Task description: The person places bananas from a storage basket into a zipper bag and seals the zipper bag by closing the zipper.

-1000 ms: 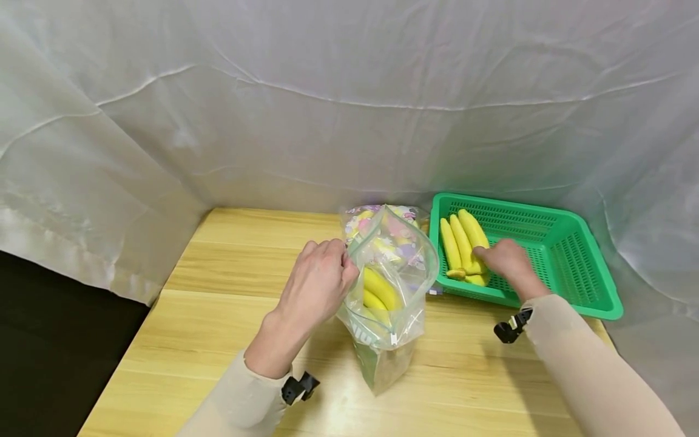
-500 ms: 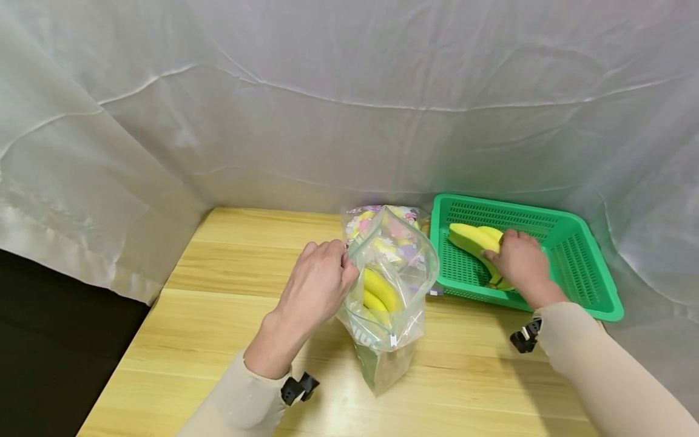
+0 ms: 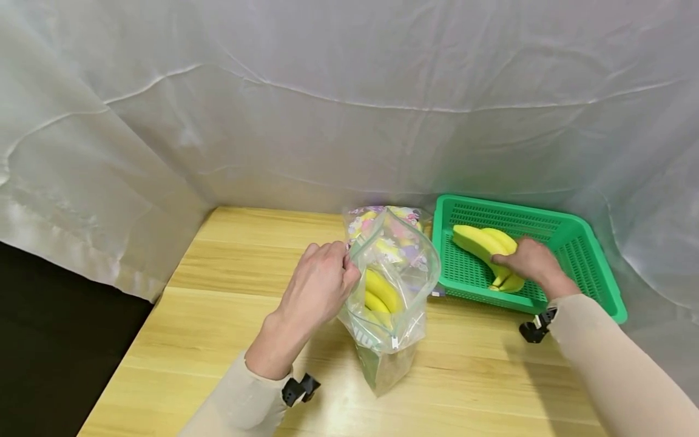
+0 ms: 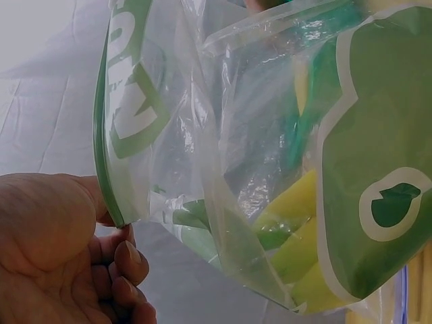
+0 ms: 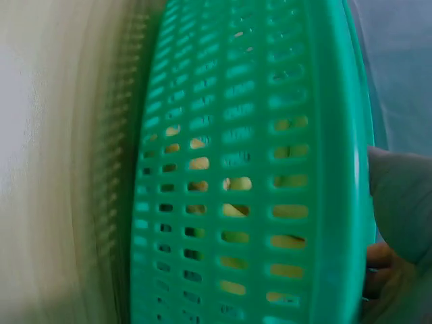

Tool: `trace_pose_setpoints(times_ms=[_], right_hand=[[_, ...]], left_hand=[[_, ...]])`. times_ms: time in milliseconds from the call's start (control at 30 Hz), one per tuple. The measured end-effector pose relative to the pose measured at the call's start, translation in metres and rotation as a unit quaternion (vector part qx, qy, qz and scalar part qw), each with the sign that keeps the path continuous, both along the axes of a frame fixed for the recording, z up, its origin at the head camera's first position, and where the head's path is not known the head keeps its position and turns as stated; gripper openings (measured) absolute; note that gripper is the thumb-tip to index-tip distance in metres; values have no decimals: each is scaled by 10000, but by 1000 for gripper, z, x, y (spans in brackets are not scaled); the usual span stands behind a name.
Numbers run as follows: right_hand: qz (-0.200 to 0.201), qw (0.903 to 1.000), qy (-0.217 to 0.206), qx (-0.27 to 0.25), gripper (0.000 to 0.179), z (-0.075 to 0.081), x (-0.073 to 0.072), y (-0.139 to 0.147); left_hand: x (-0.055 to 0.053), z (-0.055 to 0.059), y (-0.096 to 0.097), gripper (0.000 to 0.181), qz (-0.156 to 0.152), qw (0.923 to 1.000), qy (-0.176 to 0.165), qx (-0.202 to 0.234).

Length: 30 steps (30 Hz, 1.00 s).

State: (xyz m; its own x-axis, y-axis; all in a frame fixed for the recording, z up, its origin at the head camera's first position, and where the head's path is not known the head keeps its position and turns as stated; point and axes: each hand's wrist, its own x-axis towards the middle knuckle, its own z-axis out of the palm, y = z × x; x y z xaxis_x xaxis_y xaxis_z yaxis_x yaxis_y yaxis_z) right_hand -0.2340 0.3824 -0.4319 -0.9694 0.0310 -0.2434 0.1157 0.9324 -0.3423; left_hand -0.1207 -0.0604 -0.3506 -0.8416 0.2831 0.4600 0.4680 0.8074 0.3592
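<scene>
My left hand (image 3: 322, 282) pinches the rim of a clear zip bag (image 3: 406, 328) that stands upright with its mouth wide. Inside the bag lie yellow bananas (image 3: 382, 291); the left wrist view shows the bag's green print (image 4: 378, 135) and the thumb and fingertips at its green zip edge. To the right, my right hand (image 3: 532, 264) is in the green basket (image 3: 579, 267), gripping a bunch of bananas (image 3: 480, 243) from its right side, thumb across the near face. Its fingertips are hidden behind the bunch. In the right wrist view the basket wall hides most of the bananas.
Behind the bag, a colourful printed plastic packet (image 3: 360, 221) lies against the basket's left side. All stands on a wooden table (image 3: 229, 303), backed by a pale hanging sheet (image 3: 327, 121). A dark area (image 3: 54, 340) lies beyond the table's left edge.
The banana bunch has turned, its tips now pointing left and its stem toward the near right. My right hand has shifted right around it. My left hand and the bag have stayed put.
</scene>
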Motion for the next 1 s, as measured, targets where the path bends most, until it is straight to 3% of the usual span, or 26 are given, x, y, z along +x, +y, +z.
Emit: trace_pose_setpoints(times_ms=[133,267,400,533,633,833,1000], right_hand=[[-125,9943,965,433,84,-3,5,-9],[247,9760,1784,1227,87,-5,12,-21],[609,9635,2131,1500,77,-4,20,-35],[599,9617,2351,1272,71,0,23,-43],[364,9679,2221,1122,73,4,21,-44],[-36,9884,1117,1031,88,11,16,-40],[-17,9929,785,897,74,15,14,-39]], left_hand=[[1,0,0,20,13,10000,-19,-3],[1,0,0,20,13,10000,22,-3],[1,0,0,20,-7,10000,100,-3],[1,0,-1,20,2,10000,89,1],[1,0,0,19,20,10000,36,16],[2,1,0,18,23,10000,-46,25],[3,3,0,18,4,10000,-81,41]])
